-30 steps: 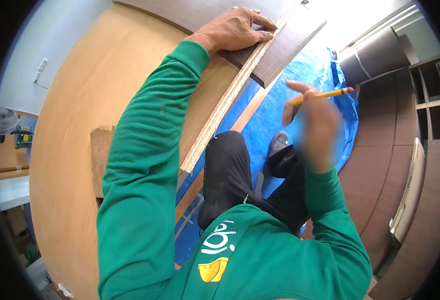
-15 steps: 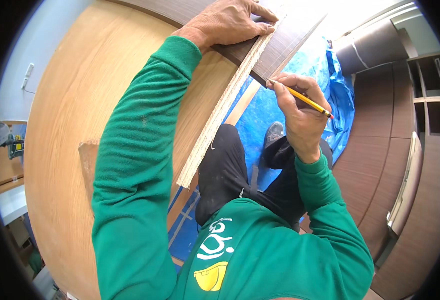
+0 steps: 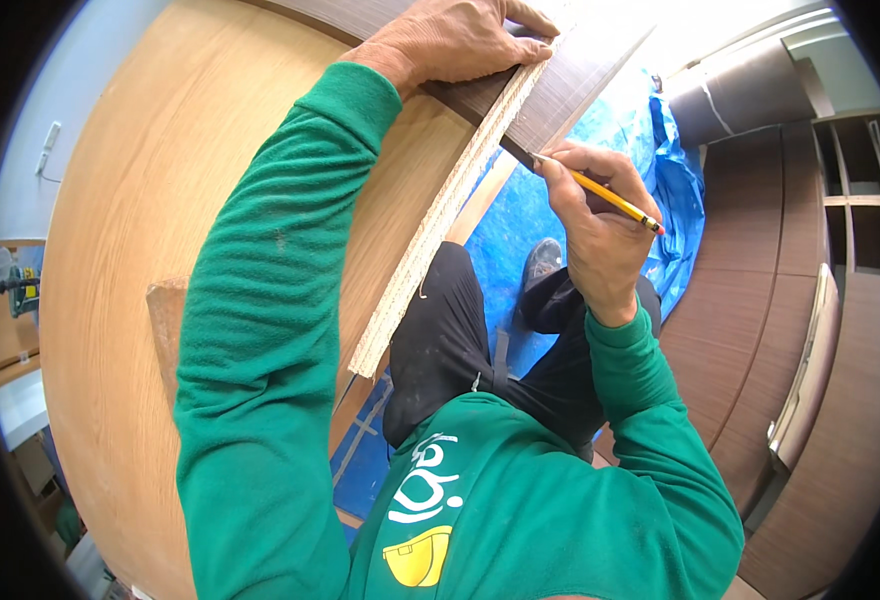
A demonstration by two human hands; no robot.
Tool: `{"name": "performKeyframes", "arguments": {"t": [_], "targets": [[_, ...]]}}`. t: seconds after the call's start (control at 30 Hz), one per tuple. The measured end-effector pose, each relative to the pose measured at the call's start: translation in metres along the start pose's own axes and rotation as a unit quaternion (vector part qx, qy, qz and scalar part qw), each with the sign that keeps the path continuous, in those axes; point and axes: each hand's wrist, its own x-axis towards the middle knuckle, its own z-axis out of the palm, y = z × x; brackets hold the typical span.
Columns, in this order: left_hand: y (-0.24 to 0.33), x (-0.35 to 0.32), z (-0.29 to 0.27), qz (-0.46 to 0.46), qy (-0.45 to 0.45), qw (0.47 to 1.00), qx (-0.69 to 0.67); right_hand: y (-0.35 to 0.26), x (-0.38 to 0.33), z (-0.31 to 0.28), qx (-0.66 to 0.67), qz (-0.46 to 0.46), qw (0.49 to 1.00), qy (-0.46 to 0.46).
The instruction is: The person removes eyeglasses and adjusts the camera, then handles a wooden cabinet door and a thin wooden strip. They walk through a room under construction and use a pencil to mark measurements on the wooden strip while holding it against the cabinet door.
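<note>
My left hand (image 3: pixel 465 42) is at the top, thumb and fingers closed on the far end of a long wooden strip (image 3: pixel 428 232) with a pale, rough edge. The strip lies slantwise across a dark brown wood-grain board (image 3: pixel 575 80), and its near end reaches back toward my lap. In my right hand (image 3: pixel 605 235) is a yellow pencil (image 3: pixel 610 196), pinched between thumb and fingers. Its point is at the near edge of the dark board, just right of the strip. Whether the point touches the board I cannot tell.
A large light-wood panel (image 3: pixel 110 330) fills the left side, with a small wooden block (image 3: pixel 165 320) on it by my left sleeve. Blue sheeting (image 3: pixel 520 225) covers the floor around my shoes. Dark brown panels (image 3: pixel 735 230) and an open cabinet frame (image 3: pixel 865 200) stand to the right.
The view has shifted slightly. The pencil point has moved a little along the dark board's near edge, toward the strip. My left hand stays on the strip.
</note>
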Motion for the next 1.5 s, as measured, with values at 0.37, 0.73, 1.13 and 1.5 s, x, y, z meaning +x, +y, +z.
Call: {"name": "performKeyframes", "arguments": {"t": [0.37, 0.73, 1.13, 1.5], "targets": [[0.002, 0.001, 0.003, -0.01, -0.003, 1.0, -0.004, 0.004, 0.001, -0.002, 0.009, -0.009, 1.0, 0.008], [0.005, 0.002, 0.004, -0.012, -0.001, 1.0, -0.012, 0.006, 0.0, -0.004, 0.009, -0.017, 1.0, 0.018], [0.005, 0.004, 0.005, -0.007, -0.011, 1.0, -0.005, 0.009, -0.005, -0.003, 0.078, -0.023, 0.996, 0.027], [0.005, 0.004, 0.005, -0.021, -0.019, 0.999, -0.033, 0.009, -0.002, -0.004, 0.066, -0.023, 0.997, 0.015]]}}
